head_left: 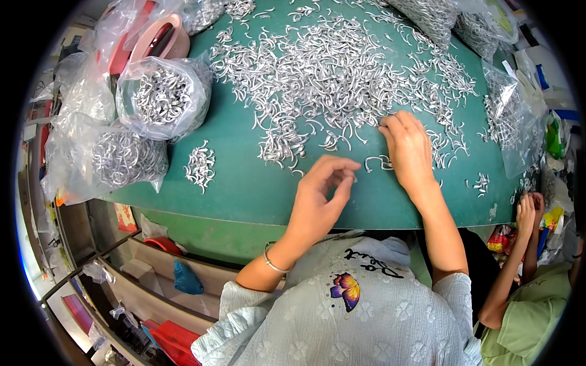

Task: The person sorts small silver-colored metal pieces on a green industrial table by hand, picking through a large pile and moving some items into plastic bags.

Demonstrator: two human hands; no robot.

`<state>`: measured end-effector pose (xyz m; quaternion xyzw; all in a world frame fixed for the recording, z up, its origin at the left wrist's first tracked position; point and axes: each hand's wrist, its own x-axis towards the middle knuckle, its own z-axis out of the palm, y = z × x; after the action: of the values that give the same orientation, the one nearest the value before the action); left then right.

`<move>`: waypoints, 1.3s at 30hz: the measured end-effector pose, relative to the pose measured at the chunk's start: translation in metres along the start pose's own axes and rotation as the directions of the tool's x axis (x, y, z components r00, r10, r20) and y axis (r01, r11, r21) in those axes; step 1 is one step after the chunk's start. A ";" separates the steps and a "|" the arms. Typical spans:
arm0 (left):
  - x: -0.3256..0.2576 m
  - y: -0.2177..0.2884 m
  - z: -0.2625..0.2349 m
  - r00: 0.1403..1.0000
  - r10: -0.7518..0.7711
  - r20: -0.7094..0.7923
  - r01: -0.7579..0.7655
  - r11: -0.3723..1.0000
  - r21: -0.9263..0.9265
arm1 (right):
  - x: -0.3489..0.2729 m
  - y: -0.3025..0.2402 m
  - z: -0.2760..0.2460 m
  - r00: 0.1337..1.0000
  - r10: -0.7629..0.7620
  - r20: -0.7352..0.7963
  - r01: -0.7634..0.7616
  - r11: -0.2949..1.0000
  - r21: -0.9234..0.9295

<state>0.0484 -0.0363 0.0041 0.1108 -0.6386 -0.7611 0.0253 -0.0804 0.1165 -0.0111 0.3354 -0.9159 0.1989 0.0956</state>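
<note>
Your left hand (pixel 318 196) curls loosely over the green surface (pixel 238 189); your right hand (pixel 408 146) bends down at the near edge of the heaped curved silvery pieces (pixel 329 76). I can't tell whether either grip holds one.

Pink tub (pixel 177 35) at upper left, blue plastic bag (pixel 187 278) — red basket (pixel 175 343) below, co-worker in green (pixel 532 317) at right

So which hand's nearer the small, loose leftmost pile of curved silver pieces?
Left. Your left hand is right of that small pile; your right hand is farther right, by the large heap.
</note>
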 end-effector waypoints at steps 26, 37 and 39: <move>-0.035 -0.026 -0.008 0.840 -0.336 0.426 0.451 -0.002 -0.892 | 0.003 -0.054 0.006 0.967 -0.234 0.106 0.209 0.957 0.200; -0.039 -0.013 -0.012 0.875 -0.457 0.156 0.379 0.448 -0.810 | 0.004 -0.051 0.008 0.964 -0.246 0.097 0.216 0.944 0.249; -0.039 -0.011 -0.012 0.873 -0.463 0.155 0.381 0.447 -0.809 | 0.002 -0.045 0.015 0.957 -0.259 0.131 0.225 0.947 0.230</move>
<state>0.0898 -0.0386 -0.0029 0.2749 -0.1612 -0.9438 -0.0880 -0.0531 0.0774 -0.0105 0.4687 -0.8458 0.2548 0.0092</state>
